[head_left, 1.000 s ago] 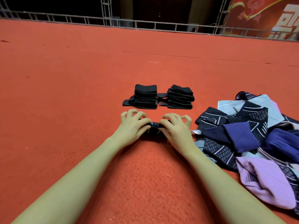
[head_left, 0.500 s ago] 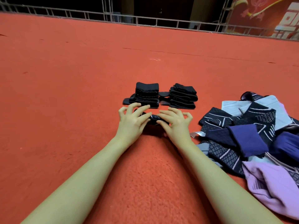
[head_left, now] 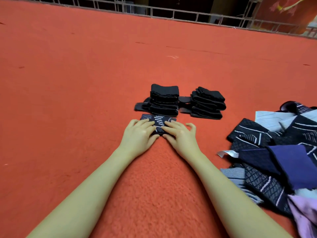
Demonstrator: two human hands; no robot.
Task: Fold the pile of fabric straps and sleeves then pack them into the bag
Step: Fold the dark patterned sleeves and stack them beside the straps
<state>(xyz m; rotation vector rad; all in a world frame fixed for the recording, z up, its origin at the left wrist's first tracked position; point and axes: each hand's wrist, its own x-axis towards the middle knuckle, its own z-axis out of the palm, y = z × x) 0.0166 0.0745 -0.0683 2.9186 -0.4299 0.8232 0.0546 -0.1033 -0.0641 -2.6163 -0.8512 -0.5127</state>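
We're looking down at a red carpet floor (head_left: 68,100) w/ both hands out in front. Left hand (head_left: 139,134) and right hand (head_left: 179,134) are lying flat, side by side, on a dark folded sleeve (head_left: 158,121) w/ white dash marks; fingers are straight-ish and spread, pressing it down. So each grip is wide, not curling round anything, just palms and fingers resting on the fabric. The right hand's outer fingers are lifting a bit off the carpet.

The sleeve is sitting just near of the left black stack (head_left: 163,100), touching or almost touching its near edge; we can't tell which. A 2nd black stack (head_left: 207,103) is standing just right of the 1st, w/ flat black strap ends (head_left: 142,106) sticking out at the left and between the two.

Near right, well apart from the hands, the unfolded pile (head_left: 274,160) is sprawling: navy patterned pieces, a purple-blue one, pale white-grey ones at the far side, lilac at the near right corner.

At the far edge of the carpet a metal railing (head_left: 171,13) is running across.
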